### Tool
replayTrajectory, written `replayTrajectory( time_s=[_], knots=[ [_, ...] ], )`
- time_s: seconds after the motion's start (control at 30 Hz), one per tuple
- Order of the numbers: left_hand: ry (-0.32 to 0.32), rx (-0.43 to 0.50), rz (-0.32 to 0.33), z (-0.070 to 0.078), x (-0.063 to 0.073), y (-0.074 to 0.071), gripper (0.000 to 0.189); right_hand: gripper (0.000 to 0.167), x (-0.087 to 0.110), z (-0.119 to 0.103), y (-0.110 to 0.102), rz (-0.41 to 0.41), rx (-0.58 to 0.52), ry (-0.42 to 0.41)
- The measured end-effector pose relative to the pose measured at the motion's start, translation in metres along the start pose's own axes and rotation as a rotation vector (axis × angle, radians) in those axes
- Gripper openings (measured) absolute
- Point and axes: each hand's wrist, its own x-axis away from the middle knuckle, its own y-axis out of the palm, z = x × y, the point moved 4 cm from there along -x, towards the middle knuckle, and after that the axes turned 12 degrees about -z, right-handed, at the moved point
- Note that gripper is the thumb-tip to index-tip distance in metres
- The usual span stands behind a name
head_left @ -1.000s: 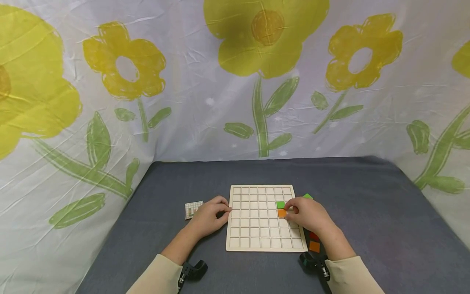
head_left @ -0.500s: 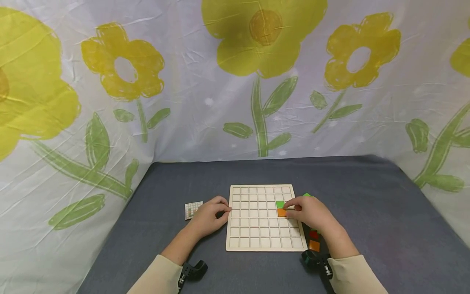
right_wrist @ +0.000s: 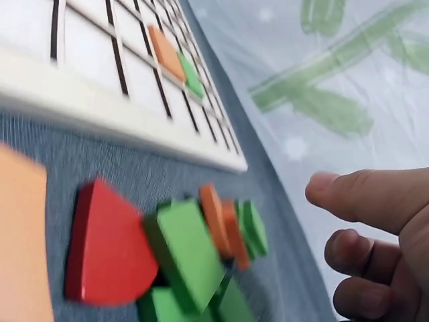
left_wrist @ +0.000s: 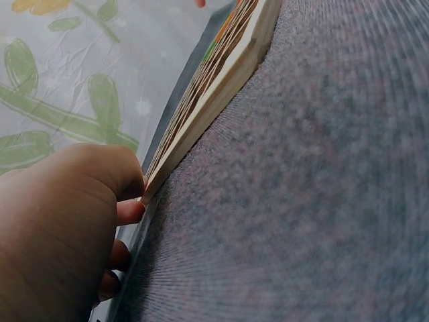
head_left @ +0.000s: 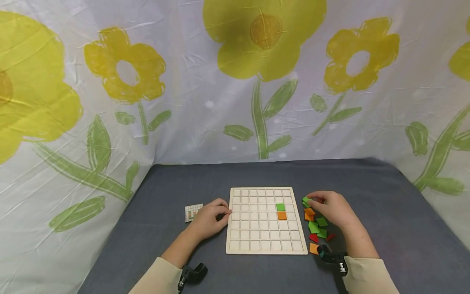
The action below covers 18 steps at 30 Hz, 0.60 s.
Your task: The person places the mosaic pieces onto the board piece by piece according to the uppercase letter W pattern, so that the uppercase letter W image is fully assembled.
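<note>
A wooden grid board lies on the table, with one green tile and one orange tile in neighbouring cells towards its right side. My left hand pinches the board's left edge between thumb and finger, as the left wrist view also shows. Beyond the board's right edge, my right hand hovers by the green pieces at the far end of a loose pile. In the right wrist view its thumb and fingers are apart and nothing shows between them.
Right of the board lie orange pieces, several green pieces, red pieces and an orange square. A small printed grid card lies left of the board, partly behind my left hand. A flowered cloth hangs behind the table.
My right hand has left the orange tile on the board and moved right to the loose pile, uncovering more pieces. The left hand keeps its place on the board's edge.
</note>
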Motion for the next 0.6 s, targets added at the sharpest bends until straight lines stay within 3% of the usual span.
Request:
replayTrajectory(
  time_s=[0.2,0.6],
  knots=[
    [0.000,0.000,0.009,0.001,0.004,-0.001,0.009,0.039,-0.004,0.017,0.008,-0.047,-0.005,0.047],
    [0.016,0.003,0.028,0.002,0.001,0.000,0.009,0.042,-0.011,0.027,0.018,-0.027,0.065,0.008]
  ],
)
